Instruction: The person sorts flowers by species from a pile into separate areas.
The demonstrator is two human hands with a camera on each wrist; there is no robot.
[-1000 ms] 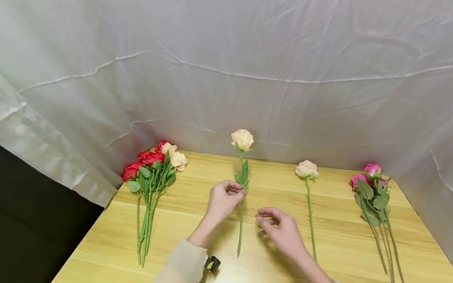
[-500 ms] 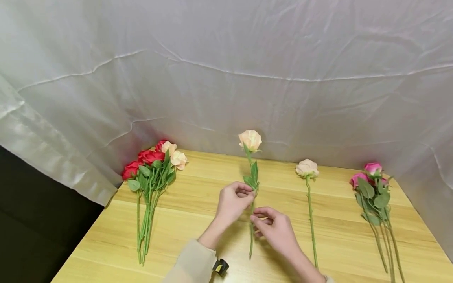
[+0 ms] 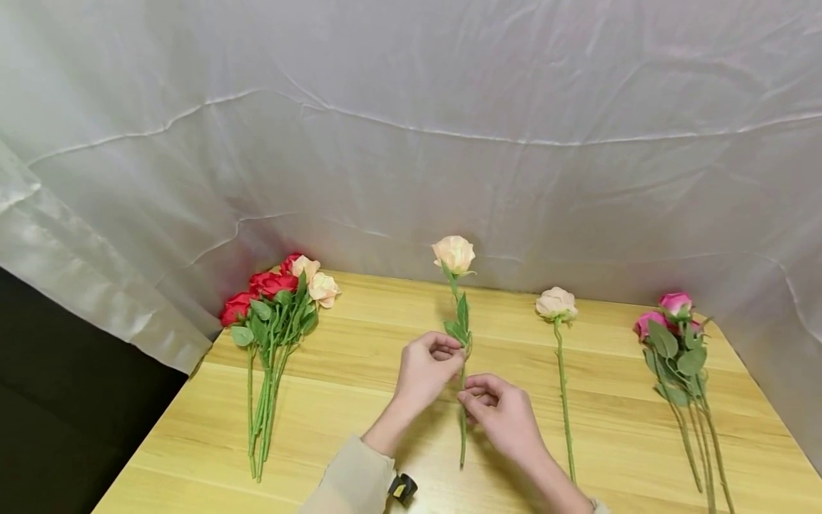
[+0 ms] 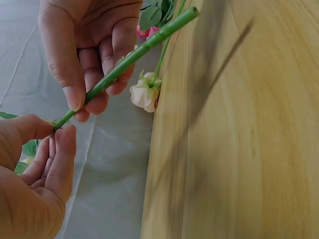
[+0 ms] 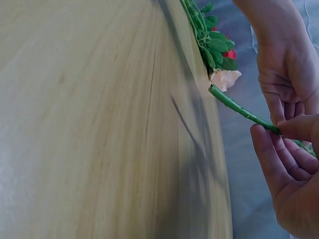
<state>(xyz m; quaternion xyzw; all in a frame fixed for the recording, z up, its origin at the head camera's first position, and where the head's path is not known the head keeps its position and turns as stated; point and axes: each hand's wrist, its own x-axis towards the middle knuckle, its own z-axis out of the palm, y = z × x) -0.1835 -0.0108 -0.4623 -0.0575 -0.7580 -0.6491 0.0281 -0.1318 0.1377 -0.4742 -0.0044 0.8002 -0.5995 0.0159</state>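
My left hand (image 3: 427, 371) pinches the green stem of a pale peach rose (image 3: 454, 255) just under its leaves, between thumb and fingertips. Lower on the same stem, my right hand (image 3: 504, 414) pinches it with thumb and fingers. The bare stem end (image 4: 174, 25) sticks out past the right hand in the left wrist view, raised over the table with its shadow below. From the right wrist view, the cut end (image 5: 215, 90) points away from both hands.
On the left of the wooden table (image 3: 359, 307) lies a bunch of red roses (image 3: 272, 284) and peach roses (image 3: 324, 290). A single cream rose (image 3: 556, 305) lies right of my hands, with pink roses (image 3: 676, 305) further right. A grey curtain (image 3: 411, 128) hangs behind.
My left hand has moved right with the peach rose. My right hand has come up to the lower stem and now pinches it; before, it was apart from it.
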